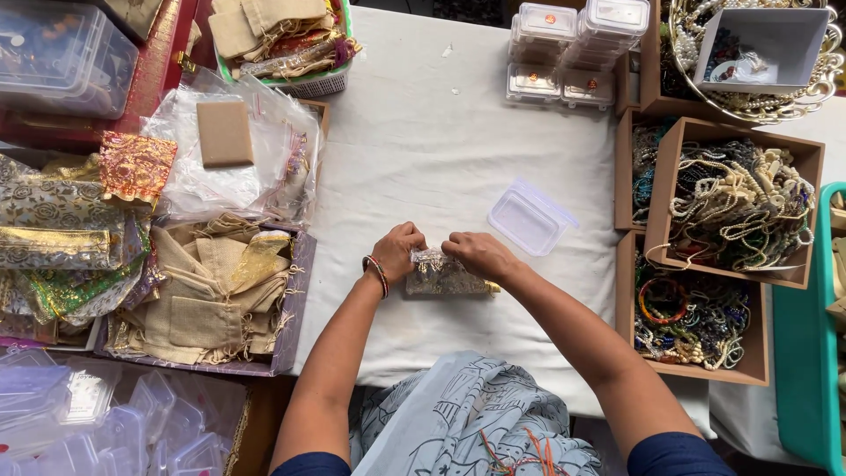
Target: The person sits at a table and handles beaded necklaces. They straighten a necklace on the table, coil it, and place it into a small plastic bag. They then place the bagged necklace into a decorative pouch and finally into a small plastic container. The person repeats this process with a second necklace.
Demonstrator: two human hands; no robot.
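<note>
Both hands' grip — left hand (398, 251), right hand (476, 255) — atop small patterned pouch (441, 278).

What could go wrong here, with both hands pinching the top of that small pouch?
1. The left hand and right hand grip only the pouch top; if it gapes, contents might spill onto the white cloth.
2. The clear lid lies loose near the right hand; a sweep of the arm might knock it toward the bead boxes.
</note>
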